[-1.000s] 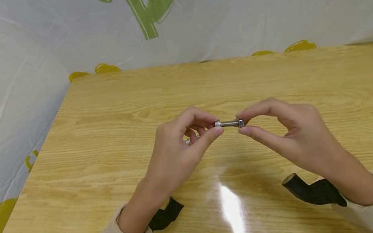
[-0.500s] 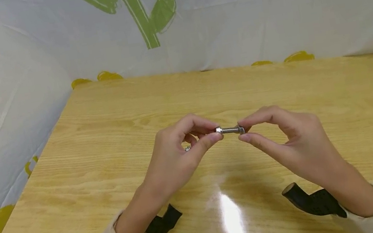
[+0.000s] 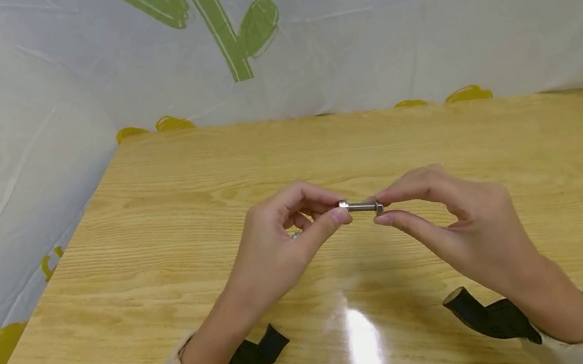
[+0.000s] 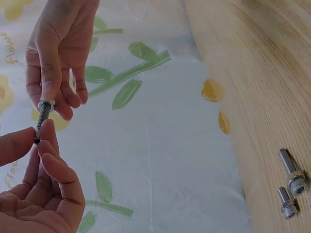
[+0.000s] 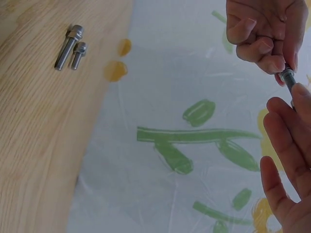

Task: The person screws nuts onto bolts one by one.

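A small silver bolt [image 3: 361, 206] spans the gap between the two hands over the table, lying nearly level in the head view. Its rounded head [image 3: 342, 205] is pinched between thumb and index finger of my left hand [image 3: 279, 247]. At the threaded end sits a hex nut [image 3: 379, 208], which my right hand [image 3: 472, 223] holds between thumb and index fingertips. Bare thread shows between head and nut. The left wrist view shows the nut [image 4: 46, 105] by the upper hand's thumb. The remaining fingers of both hands are loosely bent.
On the wooden table [image 3: 169, 278] lie a longer bolt [image 4: 294, 177] and a shorter bolt [image 4: 287, 204], each with a nut; the left hand mostly hides them in the head view. Black curved pieces [image 3: 487, 316] stick out at both wrists. A patterned sheet [image 3: 360, 37] hangs behind the table.
The table and hands sit slightly lower in the head view. Both hands keep hold of the bolt and nut, while the right fingertips have shifted a little around the nut.
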The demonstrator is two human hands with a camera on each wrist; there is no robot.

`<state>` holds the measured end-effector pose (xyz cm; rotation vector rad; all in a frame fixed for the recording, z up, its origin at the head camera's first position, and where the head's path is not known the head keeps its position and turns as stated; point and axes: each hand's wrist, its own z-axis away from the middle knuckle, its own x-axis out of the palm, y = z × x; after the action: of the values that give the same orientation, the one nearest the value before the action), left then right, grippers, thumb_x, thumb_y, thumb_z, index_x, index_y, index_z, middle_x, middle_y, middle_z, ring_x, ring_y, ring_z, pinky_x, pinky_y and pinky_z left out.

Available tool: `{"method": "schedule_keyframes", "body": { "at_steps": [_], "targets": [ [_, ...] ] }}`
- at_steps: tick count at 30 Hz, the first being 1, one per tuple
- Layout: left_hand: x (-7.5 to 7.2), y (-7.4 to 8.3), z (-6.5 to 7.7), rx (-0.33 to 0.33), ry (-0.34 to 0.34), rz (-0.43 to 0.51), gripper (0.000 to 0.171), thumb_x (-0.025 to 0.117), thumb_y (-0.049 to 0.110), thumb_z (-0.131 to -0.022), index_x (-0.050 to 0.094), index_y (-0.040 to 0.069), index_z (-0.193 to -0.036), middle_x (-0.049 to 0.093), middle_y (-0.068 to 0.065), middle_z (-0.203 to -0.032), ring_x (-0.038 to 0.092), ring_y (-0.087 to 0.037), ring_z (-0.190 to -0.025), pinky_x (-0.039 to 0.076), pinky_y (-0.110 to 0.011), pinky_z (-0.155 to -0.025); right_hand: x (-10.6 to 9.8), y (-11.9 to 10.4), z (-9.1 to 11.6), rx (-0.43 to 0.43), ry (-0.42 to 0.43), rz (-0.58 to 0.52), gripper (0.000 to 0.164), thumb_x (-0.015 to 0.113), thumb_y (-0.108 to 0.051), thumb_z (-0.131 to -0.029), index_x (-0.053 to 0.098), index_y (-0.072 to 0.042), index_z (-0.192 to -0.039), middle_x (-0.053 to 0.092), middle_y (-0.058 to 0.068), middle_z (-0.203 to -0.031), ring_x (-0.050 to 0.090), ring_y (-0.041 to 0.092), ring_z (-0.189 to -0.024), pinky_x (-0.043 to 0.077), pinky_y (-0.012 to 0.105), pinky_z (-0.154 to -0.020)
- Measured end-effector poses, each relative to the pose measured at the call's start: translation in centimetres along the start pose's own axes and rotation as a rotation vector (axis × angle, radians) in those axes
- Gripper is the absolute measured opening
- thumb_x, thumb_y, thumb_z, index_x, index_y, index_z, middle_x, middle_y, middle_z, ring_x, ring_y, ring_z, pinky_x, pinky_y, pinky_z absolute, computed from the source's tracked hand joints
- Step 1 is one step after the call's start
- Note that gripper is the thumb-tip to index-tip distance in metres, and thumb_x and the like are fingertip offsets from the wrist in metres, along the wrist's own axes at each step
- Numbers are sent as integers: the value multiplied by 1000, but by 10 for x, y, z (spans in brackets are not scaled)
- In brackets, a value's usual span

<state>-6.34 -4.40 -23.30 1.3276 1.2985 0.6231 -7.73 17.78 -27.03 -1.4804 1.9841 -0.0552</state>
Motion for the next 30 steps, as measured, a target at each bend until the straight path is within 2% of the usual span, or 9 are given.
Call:
{"method": "schedule_keyframes", "body": {
  "at_steps": [4, 8, 11, 18, 20, 22, 25, 27, 30],
  "targets": [
    [-1, 2, -1, -19, -6, 10, 8, 65, 14, -87, 66, 11, -95, 69, 1, -86, 60, -10, -73, 50, -28, -67, 0, 5, 3, 15, -7, 6, 32, 79, -2, -70, 70, -5, -100, 70, 2, -91, 66, 9, -82, 51, 16, -78],
    [0, 2, -1, 3, 2, 4, 8, 65, 13, -87, 67, 10, -95, 69, 1, -85, 59, -12, -72, 50, -27, -66, 0, 25, 16, 38, -27, -21, 36, 78, 0, -70, 69, -7, -104, 71, 2, -95, 68, 13, -82, 52, 18, -77],
    [0, 1, -1, 26, 5, 1, 8, 65, 12, -87, 67, 9, -95, 69, 0, -85, 59, -12, -72, 50, -25, -65, 0, 27, 19, 76, -57, -37, 35, 76, 1, -73, 68, -9, -106, 71, 2, -96, 69, 13, -82, 52, 18, -76],
    [4, -4, -2, 74, 3, 27, 9, 65, 11, -87, 66, 7, -95, 69, -2, -85, 60, -7, -75, 51, -25, -67, 0, -11, -3, 174, -107, 52, 20, 64, 1, -84, 67, -12, -98, 73, -5, -88, 66, 0, -86, 47, 10, -71],
    [5, -5, -2, 82, 6, 28, 9, 65, 11, -87, 66, 7, -95, 69, -2, -86, 60, -6, -76, 51, -25, -67, 2, -17, -5, 209, -114, 35, 15, 60, 1, -88, 66, -11, -95, 73, -5, -84, 65, -2, -85, 44, 10, -66],
    [6, -6, -2, 87, 10, 27, 10, 65, 11, -86, 66, 7, -95, 68, -2, -86, 59, -6, -76, 50, -25, -67, 4, -21, -7, 261, -120, 45, 14, 56, -3, -91, 65, -13, -91, 71, -6, -79, 59, -5, -69, 39, 11, -57],
    [8, -7, -2, 96, 14, 19, 10, 66, 12, -86, 66, 7, -95, 68, -2, -86, 58, -6, -77, 50, -24, -67, 6, -24, -7, 363, -142, 53, 19, 48, -8, -97, 61, -17, -85, 68, -10, -72, 41, -2, -47, 32, 16, -46],
    [9, -9, -2, 97, 12, 15, 10, 65, 12, -86, 66, 7, -95, 68, -1, -86, 58, -6, -77, 50, -24, -67, 7, -26, -8, 421, -167, 81, 25, 44, -12, -99, 58, -19, -80, 66, -13, -68, 29, 2, -42, 28, 19, -42],
    [11, -10, -2, 98, 9, 8, 10, 65, 13, -87, 65, 7, -95, 67, -1, -86, 58, -5, -77, 50, -23, -67, 7, -29, -9, 481, -184, 99, 30, 40, -14, -101, 55, -20, -75, 62, -15, -64, 32, 6, -44, 30, 22, -43]
  ]
}}
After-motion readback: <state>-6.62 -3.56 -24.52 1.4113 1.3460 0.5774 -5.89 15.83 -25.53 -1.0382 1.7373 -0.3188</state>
